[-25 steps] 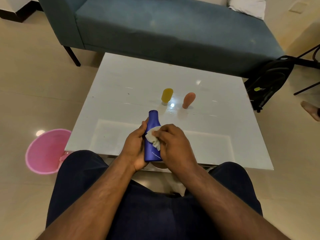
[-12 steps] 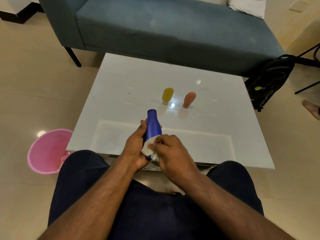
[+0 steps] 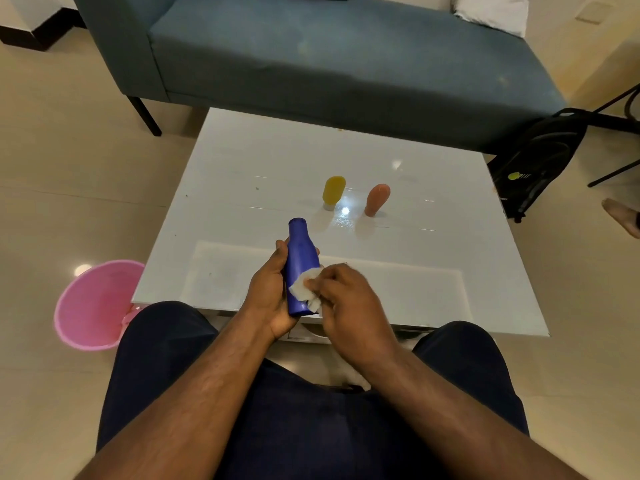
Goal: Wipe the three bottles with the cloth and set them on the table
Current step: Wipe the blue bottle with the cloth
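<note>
My left hand (image 3: pixel 268 296) grips a blue bottle (image 3: pixel 300 258) from its left side, holding it just above the near edge of the white table (image 3: pixel 263 174), neck pointing away from me. My right hand (image 3: pixel 349 303) presses a small white cloth (image 3: pixel 304 288) against the bottle's lower right side. A yellow bottle (image 3: pixel 333 191) and an orange bottle (image 3: pixel 376 199) stand cap-down, side by side, in the middle of the table beyond the blue one.
A pink bucket (image 3: pixel 93 306) sits on the floor left of the table. A blue-grey sofa (image 3: pixel 329 53) runs along the far side. A black backpack (image 3: pixel 540 157) leans at the right, with someone's foot (image 3: pixel 621 216) near it.
The cloth slid from the middle of the blue bottle down to its base and has come a little way back up. The two standing bottles have not moved.
</note>
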